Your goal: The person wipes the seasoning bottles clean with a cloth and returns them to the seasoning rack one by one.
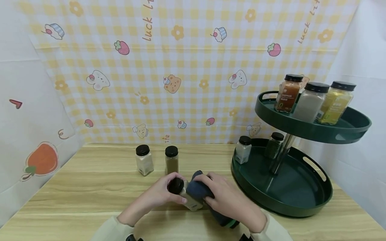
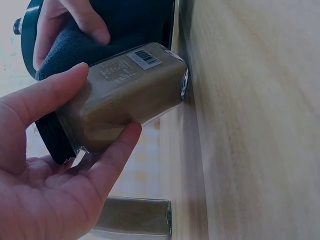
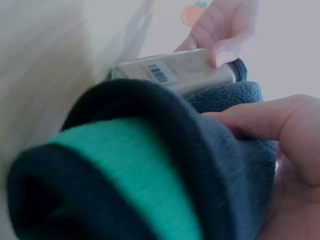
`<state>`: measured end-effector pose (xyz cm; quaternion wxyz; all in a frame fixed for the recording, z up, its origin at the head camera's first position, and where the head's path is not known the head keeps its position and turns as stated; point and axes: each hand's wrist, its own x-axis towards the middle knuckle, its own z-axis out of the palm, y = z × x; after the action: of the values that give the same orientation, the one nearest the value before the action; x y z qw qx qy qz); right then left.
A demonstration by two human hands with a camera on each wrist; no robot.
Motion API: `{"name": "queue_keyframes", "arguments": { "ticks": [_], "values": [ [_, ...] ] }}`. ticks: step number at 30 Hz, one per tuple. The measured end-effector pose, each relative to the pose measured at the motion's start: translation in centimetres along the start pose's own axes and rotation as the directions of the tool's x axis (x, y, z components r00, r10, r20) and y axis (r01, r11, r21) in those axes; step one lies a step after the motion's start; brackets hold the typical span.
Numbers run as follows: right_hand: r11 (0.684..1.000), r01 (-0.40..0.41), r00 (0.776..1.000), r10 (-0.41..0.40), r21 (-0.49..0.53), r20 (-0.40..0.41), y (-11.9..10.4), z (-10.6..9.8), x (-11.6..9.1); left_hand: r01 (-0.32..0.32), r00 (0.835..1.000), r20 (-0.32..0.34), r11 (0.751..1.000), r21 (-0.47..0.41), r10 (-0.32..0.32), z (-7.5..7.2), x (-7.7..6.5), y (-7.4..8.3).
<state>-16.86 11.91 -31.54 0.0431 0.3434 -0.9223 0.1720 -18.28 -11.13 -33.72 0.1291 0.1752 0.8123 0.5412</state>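
Observation:
My left hand (image 1: 166,192) grips a square glass spice jar (image 2: 135,85) near its black lid, thumb on one side and fingers on the other. The jar holds a light brown powder, leans to one side, and carries a barcode label. My right hand (image 1: 221,192) holds a folded dark blue cloth (image 3: 235,150) with a green stripe, bunched against the side of the jar. The loose end of the cloth hangs down toward the table. In the right wrist view the cloth covers part of the jar.
A brown-powder jar (image 1: 172,164) and a white-powder jar (image 1: 144,164) stand behind my left hand. At right is a dark green two-tier rack (image 1: 289,207), with several spice jars on its upper tier (image 1: 319,134) and two on the lower one. The wooden table (image 1: 90,187) runs to a patterned curtain.

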Motion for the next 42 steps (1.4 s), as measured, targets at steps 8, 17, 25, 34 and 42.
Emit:
{"name": "queue_keyframes", "arguments": {
  "ticks": [8,17,25,34,42],
  "values": [
    [0.995,0.009,0.998,-0.003,-0.103,0.058,1.0,-0.1,-0.3,-0.002,0.999,-0.036,0.999,0.049,0.003,0.1,-0.1,0.1],
    [0.997,-0.062,0.998,0.063,-0.034,0.031,1.0,-0.7,-0.3,0.025,0.993,-0.121,0.994,0.108,-0.012,-0.1,-0.1,0.1],
    [0.951,-0.307,0.946,0.310,0.051,-0.090,1.1,-1.3,-0.1,0.086,0.980,-0.146,0.955,-0.283,-0.132,-1.2,0.0,0.0],
    [0.925,-0.335,0.938,0.345,0.178,-0.024,0.5,-1.3,0.0,0.048,0.992,-0.085,0.894,-0.446,-0.095,-1.5,-0.2,0.9],
    [0.917,-0.249,0.962,0.270,0.311,-0.027,0.0,-1.0,0.0,-0.057,0.973,-0.226,0.895,-0.442,-0.049,-1.2,-0.3,1.5]
  ]
}}
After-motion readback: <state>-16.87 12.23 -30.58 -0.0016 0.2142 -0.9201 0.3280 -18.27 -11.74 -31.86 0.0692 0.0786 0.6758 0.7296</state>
